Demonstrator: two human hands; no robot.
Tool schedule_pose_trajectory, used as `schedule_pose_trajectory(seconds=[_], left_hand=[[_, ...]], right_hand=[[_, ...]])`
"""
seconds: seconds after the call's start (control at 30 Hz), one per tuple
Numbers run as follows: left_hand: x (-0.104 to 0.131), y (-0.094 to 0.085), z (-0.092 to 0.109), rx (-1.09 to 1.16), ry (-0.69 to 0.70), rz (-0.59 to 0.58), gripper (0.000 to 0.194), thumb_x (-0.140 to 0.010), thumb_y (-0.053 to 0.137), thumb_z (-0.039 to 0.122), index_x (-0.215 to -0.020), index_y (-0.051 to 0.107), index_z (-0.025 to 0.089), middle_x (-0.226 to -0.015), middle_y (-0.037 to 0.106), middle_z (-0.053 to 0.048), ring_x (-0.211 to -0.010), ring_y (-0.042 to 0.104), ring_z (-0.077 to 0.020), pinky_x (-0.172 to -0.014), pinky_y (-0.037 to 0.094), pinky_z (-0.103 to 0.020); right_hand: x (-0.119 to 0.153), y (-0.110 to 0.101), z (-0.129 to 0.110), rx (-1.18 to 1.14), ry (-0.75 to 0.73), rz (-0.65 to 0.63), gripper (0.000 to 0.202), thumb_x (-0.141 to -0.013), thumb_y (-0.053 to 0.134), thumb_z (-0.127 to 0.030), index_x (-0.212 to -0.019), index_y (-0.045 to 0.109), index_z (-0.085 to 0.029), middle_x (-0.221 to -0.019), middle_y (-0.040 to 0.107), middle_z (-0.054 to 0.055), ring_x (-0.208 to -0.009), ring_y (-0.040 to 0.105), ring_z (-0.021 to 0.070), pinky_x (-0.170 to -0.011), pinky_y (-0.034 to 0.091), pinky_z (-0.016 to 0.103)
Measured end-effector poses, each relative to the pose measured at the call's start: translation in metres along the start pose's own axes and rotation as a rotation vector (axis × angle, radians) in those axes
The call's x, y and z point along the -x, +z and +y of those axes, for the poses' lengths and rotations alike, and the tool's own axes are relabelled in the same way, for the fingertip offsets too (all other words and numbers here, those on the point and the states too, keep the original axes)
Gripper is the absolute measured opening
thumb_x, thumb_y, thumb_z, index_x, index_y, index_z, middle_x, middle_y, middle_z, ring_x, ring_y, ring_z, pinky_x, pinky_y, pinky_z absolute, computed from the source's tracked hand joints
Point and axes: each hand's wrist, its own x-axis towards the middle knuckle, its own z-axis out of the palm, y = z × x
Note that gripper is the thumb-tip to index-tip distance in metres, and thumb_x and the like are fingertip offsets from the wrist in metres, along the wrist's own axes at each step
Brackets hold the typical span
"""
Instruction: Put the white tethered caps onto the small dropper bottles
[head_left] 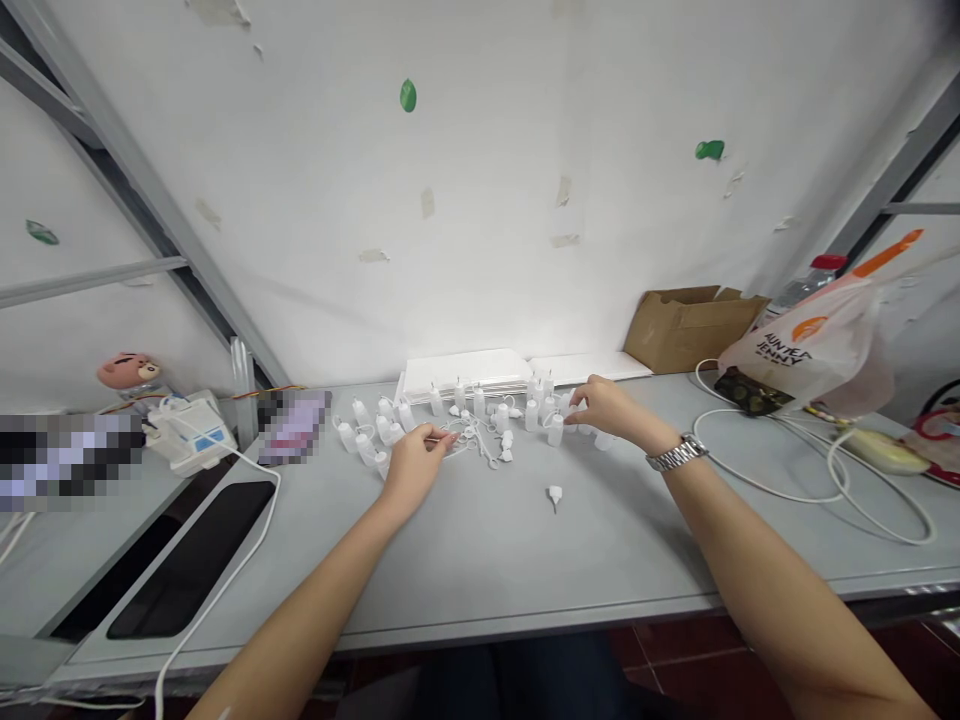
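Note:
Small translucent white squeeze bottles (360, 411), several topped with thin metal needle tips, stand in groups on the grey table (465, 560). My left hand (417, 462) is closed in a pinch near the loose ring-strap caps (480, 440); what its fingertips hold is too small to name. At the right-hand group, my right hand (604, 407) pinches a small bottle (568, 402), partly hidden by the fingers. Another bottle (555, 431) stands just below that hand. A white needle tip (555, 495) lies alone towards the front.
White flat boards (465, 369) lie against the wall. A cardboard box (690, 328) and a plastic bag (810, 345) stand at back right, near looped white cable (765, 490). On the left are a black phone (191, 560) and a white device (191, 432).

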Motion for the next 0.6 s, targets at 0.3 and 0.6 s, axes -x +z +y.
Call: schedule_pose_trajectory(seconds=[0.3, 0.6], left_hand=[[-0.001, -0.006, 0.005, 0.633, -0.177, -0.138, 0.024, -0.067, 0.065, 0.036, -0.073, 0.058, 0.015, -0.099, 0.068, -0.011, -0.090, 0.065, -0.0223, -0.072, 0.048, -0.029], [-0.004, -0.007, 0.001, 0.865, -0.229, -0.133, 0.009, -0.070, 0.064, 0.021, -0.074, 0.062, 0.013, -0.106, 0.065, -0.013, -0.102, 0.060, -0.0219, -0.083, 0.050, -0.029]], right_hand=[[0.003, -0.017, -0.002, -0.150, 0.020, 0.137, 0.025, -0.066, 0.066, -0.040, -0.063, 0.060, -0.016, -0.081, 0.052, 0.006, -0.063, 0.050, 0.0149, -0.060, 0.042, 0.030], [0.012, -0.040, -0.020, -1.137, -0.017, 0.352, 0.031, -0.067, 0.066, -0.044, -0.077, 0.056, -0.017, -0.090, 0.063, 0.008, -0.071, 0.064, 0.0177, -0.061, 0.049, 0.030]])
